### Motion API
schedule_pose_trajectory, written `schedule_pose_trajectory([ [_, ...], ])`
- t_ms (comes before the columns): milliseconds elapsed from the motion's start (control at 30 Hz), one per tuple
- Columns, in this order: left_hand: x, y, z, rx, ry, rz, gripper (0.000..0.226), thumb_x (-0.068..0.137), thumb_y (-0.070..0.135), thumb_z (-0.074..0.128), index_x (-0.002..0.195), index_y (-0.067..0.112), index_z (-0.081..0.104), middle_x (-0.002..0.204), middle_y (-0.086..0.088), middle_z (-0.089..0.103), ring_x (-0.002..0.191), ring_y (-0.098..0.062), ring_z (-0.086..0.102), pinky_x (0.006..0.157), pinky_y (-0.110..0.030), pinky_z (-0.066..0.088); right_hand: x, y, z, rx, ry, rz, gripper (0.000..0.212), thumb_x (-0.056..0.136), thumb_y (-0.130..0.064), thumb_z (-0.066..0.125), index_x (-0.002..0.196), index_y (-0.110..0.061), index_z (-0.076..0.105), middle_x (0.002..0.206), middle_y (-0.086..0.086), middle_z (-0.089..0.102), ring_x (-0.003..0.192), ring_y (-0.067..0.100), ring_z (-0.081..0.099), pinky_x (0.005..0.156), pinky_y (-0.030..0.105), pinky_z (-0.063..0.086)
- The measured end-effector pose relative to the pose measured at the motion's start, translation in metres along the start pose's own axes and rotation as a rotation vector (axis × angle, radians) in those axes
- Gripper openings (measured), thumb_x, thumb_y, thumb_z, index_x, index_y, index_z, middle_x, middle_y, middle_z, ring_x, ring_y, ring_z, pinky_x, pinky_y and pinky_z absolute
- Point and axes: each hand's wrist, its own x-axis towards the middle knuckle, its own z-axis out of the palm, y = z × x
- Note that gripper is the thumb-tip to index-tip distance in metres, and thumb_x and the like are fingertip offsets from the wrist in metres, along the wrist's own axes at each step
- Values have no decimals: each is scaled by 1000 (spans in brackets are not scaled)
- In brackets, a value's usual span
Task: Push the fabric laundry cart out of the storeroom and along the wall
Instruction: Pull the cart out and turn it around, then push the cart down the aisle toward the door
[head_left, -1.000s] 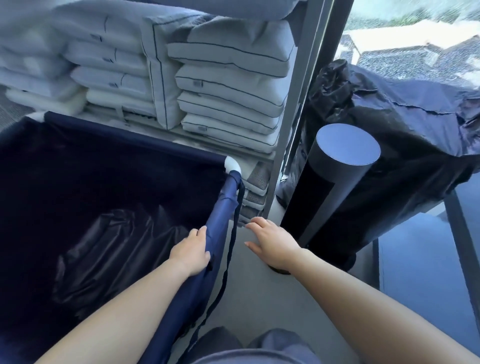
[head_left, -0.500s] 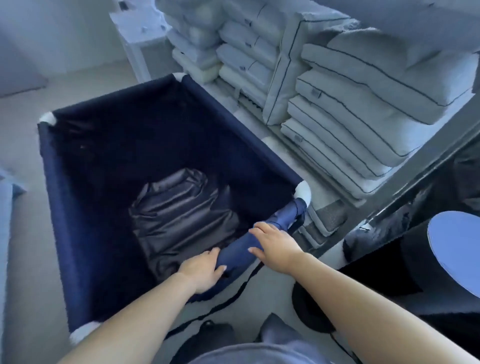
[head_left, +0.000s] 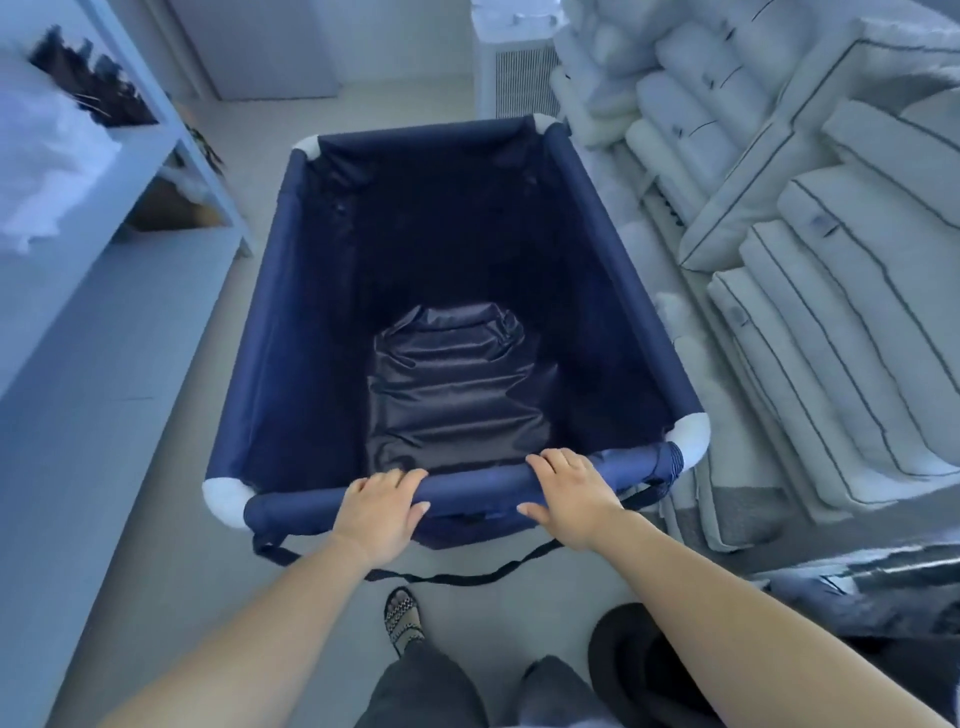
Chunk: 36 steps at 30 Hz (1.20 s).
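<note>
The navy fabric laundry cart stands straight ahead of me, a deep rectangular bin with white corner caps. A shiny dark bag lies in its bottom. My left hand and my right hand both wrap the near top rail of the cart, about a hand's width apart. A black strap hangs below that rail.
White cushions are stacked on shelving close along the cart's right side. A pale shelf unit runs along the left. A white louvred appliance stands beyond the cart's far right corner. A dark round object sits by my right leg.
My view has swung left so the cart now lies lengthwise ahead. My right hand joined the left on the near rail, and both hands now sit squarely on it.
</note>
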Motion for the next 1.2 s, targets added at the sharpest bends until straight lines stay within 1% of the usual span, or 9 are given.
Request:
schedule_pose_trajectory([
  [100,-5,-12,-1,-7,-48,-68,44,98,43,33,138,25,33,133,3,51,123,-20,45,104,-35,32,1,1,6,-48,-27,-13,67,95,-49,38,145,-10,17,147,9,31,135,27,26,116,37,15],
  [300,-7,1,-2,33,-113,-135,41,99,43,29,133,21,36,127,-2,53,117,-23,47,101,-36,32,-1,-1,11,-117,-67,-1,66,96,-50,34,145,-10,13,145,8,30,133,27,27,114,38,14],
  [533,-21,3,4,81,-130,-126,42,100,44,25,134,21,34,129,0,51,119,-22,45,99,-35,32,-7,3,15,-60,-112,-2,51,96,-48,33,137,-18,28,132,4,41,120,25,38,106,37,24],
  [633,-29,3,10,56,-130,-122,44,98,48,25,133,22,34,127,2,49,117,-20,43,100,-36,29,-9,5,14,-36,-140,0,49,96,-50,33,135,-20,31,130,2,43,117,25,40,102,36,27],
  [767,-35,7,19,23,-98,-141,53,94,58,27,134,24,33,124,3,47,116,-19,42,102,-37,27,-15,6,21,-21,-106,-10,50,95,-53,34,134,-22,34,128,0,44,116,24,40,101,36,27],
  [900,-38,8,23,-7,-54,-157,49,94,57,30,132,26,36,121,5,47,114,-18,42,102,-36,26,-17,8,27,-26,-76,-26,47,96,-52,31,132,-21,35,127,-1,43,114,23,40,101,36,26],
  [1033,-36,9,23,-33,-34,-164,47,94,56,31,131,26,37,121,5,47,114,-19,41,102,-36,24,-11,11,27,-28,-95,-20,46,96,-52,29,132,-22,35,125,-2,44,113,22,41,99,36,26],
  [1133,-27,6,16,-37,-43,-136,47,94,56,34,127,23,41,119,2,50,110,-21,45,100,-35,29,-4,13,23,-36,-101,-16,46,96,-52,30,131,-22,36,125,-3,44,113,22,41,99,37,26],
  [1200,-17,1,6,-56,-90,-88,44,93,56,38,118,20,44,113,0,54,103,-22,49,90,-33,36,2,16,18,-37,-113,-11,46,96,-52,31,131,-22,36,126,-3,45,113,22,41,100,36,26],
])
